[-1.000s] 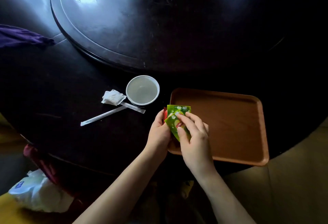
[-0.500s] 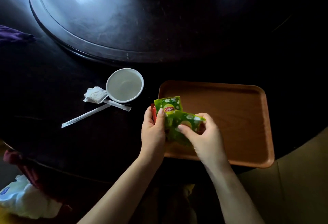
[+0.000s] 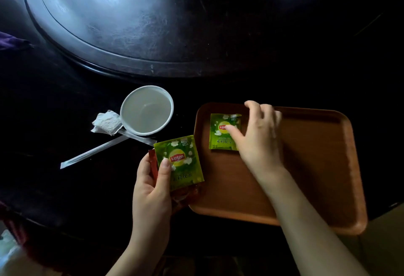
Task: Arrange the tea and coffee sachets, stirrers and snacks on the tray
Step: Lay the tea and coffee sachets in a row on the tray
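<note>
A brown wooden tray lies on the dark table at the right. One green Lipton tea sachet lies flat in the tray's far left corner. My right hand rests over its right edge, thumb on the sachet, fingers spread. My left hand holds a small stack by the tray's left rim: a second green Lipton sachet on top, red sachets partly hidden beneath. Two white paper-wrapped stirrers lie crossed on the table to the left.
A white cup stands left of the tray, with a crumpled white packet against it. A large round turntable fills the table's middle. Purple cloth sits at the far left; a white bag lies below the table edge.
My right hand has carried one green sachet away from the stack and laid it in the tray's far left corner. My left hand still holds the remaining sachets.
</note>
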### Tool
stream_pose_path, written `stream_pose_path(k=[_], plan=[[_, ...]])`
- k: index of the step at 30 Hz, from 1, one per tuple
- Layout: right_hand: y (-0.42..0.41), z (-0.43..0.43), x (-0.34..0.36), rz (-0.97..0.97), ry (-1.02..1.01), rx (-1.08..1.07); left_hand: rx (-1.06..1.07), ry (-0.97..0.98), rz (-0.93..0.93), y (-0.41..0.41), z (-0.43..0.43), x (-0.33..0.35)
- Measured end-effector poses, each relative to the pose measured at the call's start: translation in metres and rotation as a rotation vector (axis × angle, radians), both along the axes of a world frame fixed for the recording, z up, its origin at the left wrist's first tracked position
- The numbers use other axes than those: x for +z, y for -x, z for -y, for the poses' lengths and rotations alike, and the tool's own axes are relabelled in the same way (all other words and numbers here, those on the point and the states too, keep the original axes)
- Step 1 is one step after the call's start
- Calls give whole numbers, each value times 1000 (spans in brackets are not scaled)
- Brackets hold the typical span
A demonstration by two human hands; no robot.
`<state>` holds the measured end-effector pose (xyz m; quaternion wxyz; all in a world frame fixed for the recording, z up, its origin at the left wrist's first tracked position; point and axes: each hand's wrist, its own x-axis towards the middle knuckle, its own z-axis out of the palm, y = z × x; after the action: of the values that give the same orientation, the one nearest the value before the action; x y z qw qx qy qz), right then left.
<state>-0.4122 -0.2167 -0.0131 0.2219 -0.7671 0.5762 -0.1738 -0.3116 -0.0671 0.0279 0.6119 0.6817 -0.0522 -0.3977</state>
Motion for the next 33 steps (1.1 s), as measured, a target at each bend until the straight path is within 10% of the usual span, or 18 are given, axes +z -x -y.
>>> stream_pose_path(k=[6, 20, 27, 33], plan=[[7, -5, -24, -99, 90, 382, -14, -18, -38, -3, 11, -8], [5, -5, -40, -164, 168, 385, -87, -1, 47, -7, 33, -18], [15, -14, 2, 462, -90, 255, -168, 11, 54, 1, 40, -20], [26, -25, 13, 561, -502, 94, -246, 40, -27, 14, 51, -19]])
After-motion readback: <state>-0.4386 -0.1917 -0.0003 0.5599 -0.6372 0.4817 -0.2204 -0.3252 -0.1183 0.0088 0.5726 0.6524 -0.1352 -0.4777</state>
